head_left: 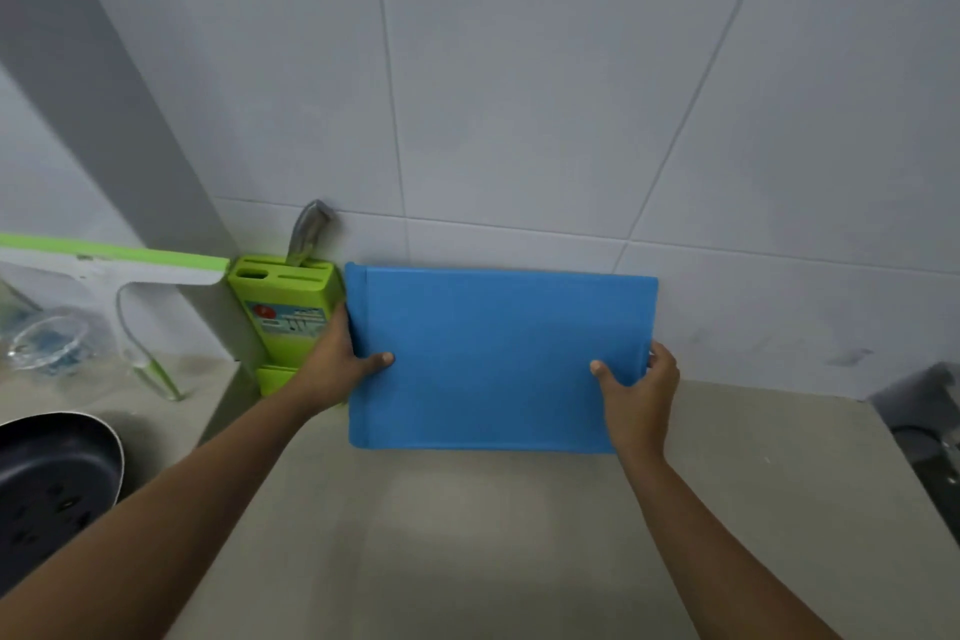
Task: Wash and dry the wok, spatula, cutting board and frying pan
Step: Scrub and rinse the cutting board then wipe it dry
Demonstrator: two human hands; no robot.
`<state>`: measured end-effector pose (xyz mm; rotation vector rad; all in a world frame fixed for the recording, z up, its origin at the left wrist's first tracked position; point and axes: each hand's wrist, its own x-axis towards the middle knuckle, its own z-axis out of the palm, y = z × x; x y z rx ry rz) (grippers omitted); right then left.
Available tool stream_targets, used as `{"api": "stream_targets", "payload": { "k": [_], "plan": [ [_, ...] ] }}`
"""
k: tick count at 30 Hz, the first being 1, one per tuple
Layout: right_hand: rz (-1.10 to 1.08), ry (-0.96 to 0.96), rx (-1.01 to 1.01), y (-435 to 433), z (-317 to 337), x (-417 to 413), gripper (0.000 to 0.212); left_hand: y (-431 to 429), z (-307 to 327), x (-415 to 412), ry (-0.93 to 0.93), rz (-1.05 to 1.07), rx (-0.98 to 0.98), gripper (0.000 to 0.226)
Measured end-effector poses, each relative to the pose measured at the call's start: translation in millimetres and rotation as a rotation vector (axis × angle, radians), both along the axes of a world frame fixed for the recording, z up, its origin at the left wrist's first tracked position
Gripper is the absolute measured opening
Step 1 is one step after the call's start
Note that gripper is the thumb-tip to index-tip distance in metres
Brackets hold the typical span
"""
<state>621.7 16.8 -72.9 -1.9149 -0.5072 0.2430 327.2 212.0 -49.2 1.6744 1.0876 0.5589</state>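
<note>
On my feed the blue cutting board [493, 359] stands on its long edge on the grey tabletop [467, 561], its face tilted back toward the white tiled wall [519, 94] behind it. I cannot tell whether its top edge touches the tiles.

Both hands are grasping the board. The left hand [337, 364] clasps the board's left short edge, thumb laid across the front face and fingers hidden behind. The right hand [641, 392] clasps the right short edge lower down, thumb on the front face and fingers curled round the edge.

Just left of the board, right behind the left hand, I see a green knife block [283, 312] with one grey knife handle [307, 237] sticking out of its top. Farther left of the board a green-and-white rack [104, 260] juts out over a clear glass bowl [47, 343]. Well to the board's lower left sits the dark frying pan [52, 483], cut off by the picture's edge. To the board's right, at the tabletop's end, there is a dark object [930, 437] I cannot make out.
</note>
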Motion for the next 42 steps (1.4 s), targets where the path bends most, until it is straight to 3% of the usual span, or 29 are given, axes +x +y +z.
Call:
{"api": "stream_targets", "payload": {
  "k": [5, 20, 34, 39, 42],
  "plan": [
    [-0.029, 0.009, 0.041, 10, -21, 5, 0.066, 11, -17, 12, -0.002, 0.024, 0.102, 0.082],
    [-0.028, 0.019, 0.116, 19, -50, 12, 0.064, 19, -42, 16, 0.017, 0.055, 0.274, 0.089],
    [-0.030, 0.005, 0.099, 22, -50, 9, 0.067, 14, -48, 22, 0.064, 0.137, 0.306, 0.095],
    [-0.040, -0.015, 0.054, 21, -48, 3, 0.069, -15, -48, 31, 0.186, 0.270, 0.352, 0.090],
    [-0.013, -0.038, -0.064, 17, -48, -2, 0.077, -26, -55, 30, 0.280, 0.241, 0.339, 0.092]
  ]
}}
